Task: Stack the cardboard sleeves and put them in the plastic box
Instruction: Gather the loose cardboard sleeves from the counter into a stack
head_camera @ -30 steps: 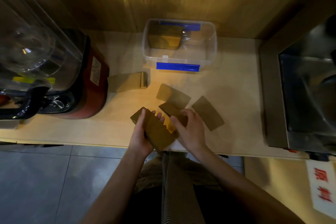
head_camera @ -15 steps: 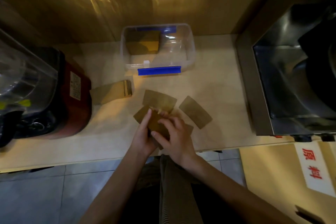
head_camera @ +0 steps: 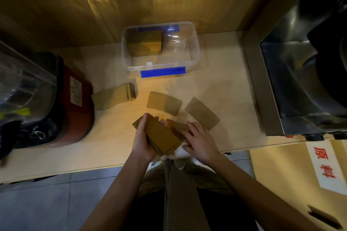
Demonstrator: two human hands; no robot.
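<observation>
I judge the sleeve stack [head_camera: 161, 135] light, thin, slide-prone: left hand [head_camera: 143, 141] clasps its long edges, right hand [head_camera: 200, 139] spread flat on a loose sleeve [head_camera: 181, 127].

Drinks-shop prep counter [head_camera: 216, 80]: blender [head_camera: 37, 95], steel machine [head_camera: 300, 80], cup sleeves [head_camera: 164, 102].

Blender [head_camera: 28, 88] running off the left edge, steel machine [head_camera: 308, 73] cropped at right, right hand [head_camera: 201, 139] covering a loose sleeve [head_camera: 178, 127].
</observation>
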